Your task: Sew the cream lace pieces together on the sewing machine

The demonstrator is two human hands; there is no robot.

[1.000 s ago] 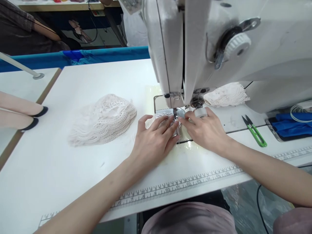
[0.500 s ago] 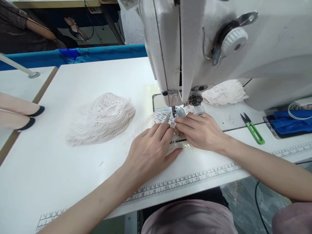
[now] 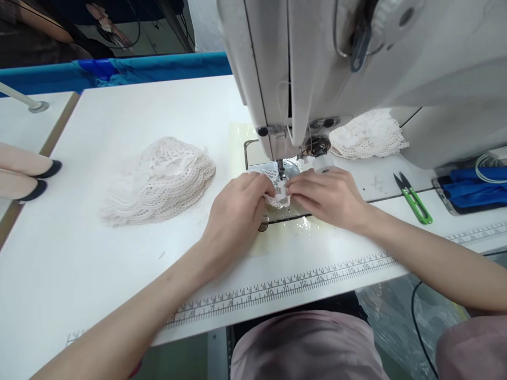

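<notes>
A small piece of white lace [image 3: 278,196] lies on the needle plate under the needle of a white sewing machine [image 3: 336,68]. My left hand [image 3: 237,214] has its fingers curled over the lace's left side, pinching it. From the right, my right hand [image 3: 325,198] pinches the same piece just below the presser foot. The fingertips of both hands almost meet at the lace.
A pile of cream lace pieces [image 3: 158,179] sits left of the machine; another lace heap [image 3: 368,134] lies behind the needle. Green thread snips [image 3: 414,198] and blue cloth [image 3: 475,187] are at the right. A printed ruler [image 3: 285,287] runs along the table's front edge.
Both hands went from lying flat on the lace to curling and pinching it, gathering it up under the needle. The view has tipped downward slightly.
</notes>
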